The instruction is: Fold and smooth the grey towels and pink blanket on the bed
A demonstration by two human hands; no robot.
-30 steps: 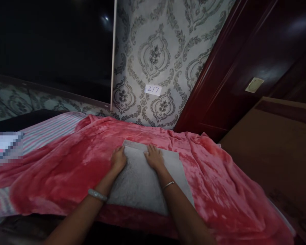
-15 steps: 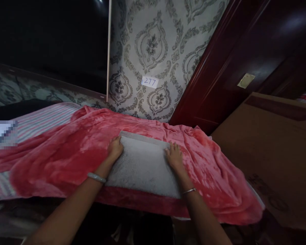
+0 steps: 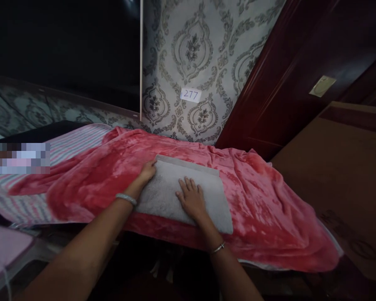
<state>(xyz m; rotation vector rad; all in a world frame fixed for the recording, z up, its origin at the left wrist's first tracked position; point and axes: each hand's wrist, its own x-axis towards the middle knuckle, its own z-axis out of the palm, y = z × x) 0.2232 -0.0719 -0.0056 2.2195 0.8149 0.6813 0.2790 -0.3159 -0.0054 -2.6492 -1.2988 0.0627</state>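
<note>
A grey, short-piled mat [image 3: 166,196] lies flat on a red plush blanket [image 3: 94,175]. Along its far edge runs a narrow folded strip [image 3: 188,164]. At the mat's far left corner, my left hand [image 3: 148,171] is closed on the edge, its fingertips partly hidden. Flat on the middle of the mat, right of centre, rests my right hand [image 3: 191,198] with fingers spread. It presses on the surface and holds nothing.
Under the blanket shows a striped sheet [image 3: 84,136]. A large dark screen [image 3: 62,50] hangs on the patterned wall at the left, near a paper label [image 3: 191,95]. To the right stand a dark red door [image 3: 253,92] and a big cardboard box [image 3: 326,167].
My right hand has left the mat's far right corner and moved inward onto its middle. My left hand stays at the far left corner. The view has shifted slightly.
</note>
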